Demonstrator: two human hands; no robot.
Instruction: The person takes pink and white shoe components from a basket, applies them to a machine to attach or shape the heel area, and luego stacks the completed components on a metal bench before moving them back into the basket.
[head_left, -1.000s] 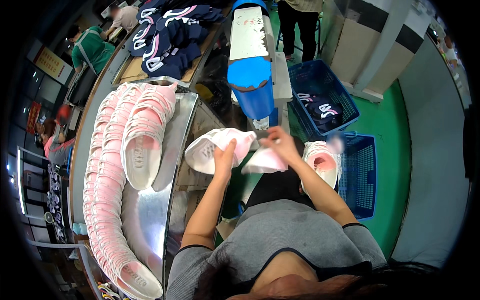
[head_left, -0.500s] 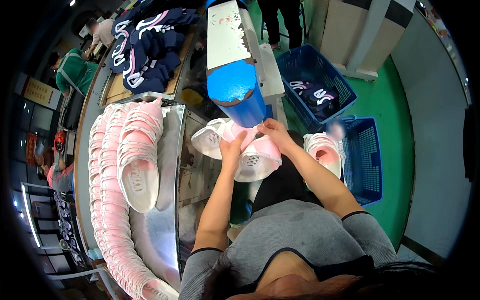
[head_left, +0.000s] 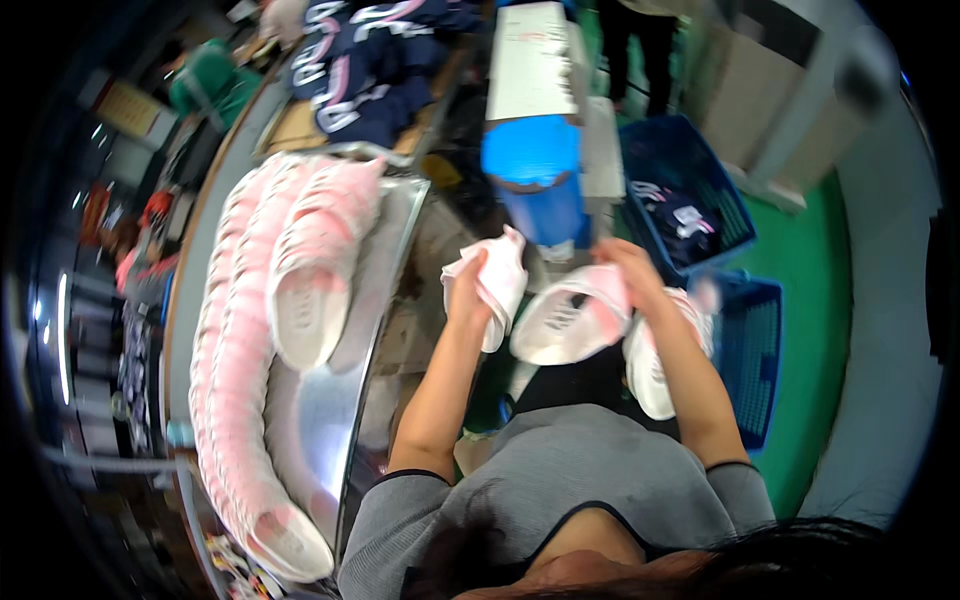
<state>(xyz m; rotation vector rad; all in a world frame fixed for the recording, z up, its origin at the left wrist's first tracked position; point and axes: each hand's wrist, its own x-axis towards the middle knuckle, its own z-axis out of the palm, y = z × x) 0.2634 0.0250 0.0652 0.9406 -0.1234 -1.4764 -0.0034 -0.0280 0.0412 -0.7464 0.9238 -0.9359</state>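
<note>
In front of me, my left hand (head_left: 468,292) is closed around a pink-and-white shoe upper (head_left: 502,272), held partly on edge. My right hand (head_left: 630,268) grips the side of a second pink-and-white shoe upper (head_left: 590,335), whose opening and pale patterned inside face me. The two uppers are apart, with a small gap between them. Just beyond both hands rises the blue-and-white arm of a machine (head_left: 535,165); neither upper appears to be under its blue end. Motion blur hides the fingertips' exact grip.
Long nested rows of pink-and-white uppers (head_left: 235,400) lie on a metal-topped table (head_left: 345,430) at left. Dark blue pieces (head_left: 385,65) are piled beyond. At right stand blue baskets (head_left: 735,210), (head_left: 765,300), and more uppers (head_left: 655,375) sit beside my right forearm.
The two uppers, close together at the machine's end before, are now drawn apart and nearer to me. My right hand has swung its upper to the right. My head view has shifted.
</note>
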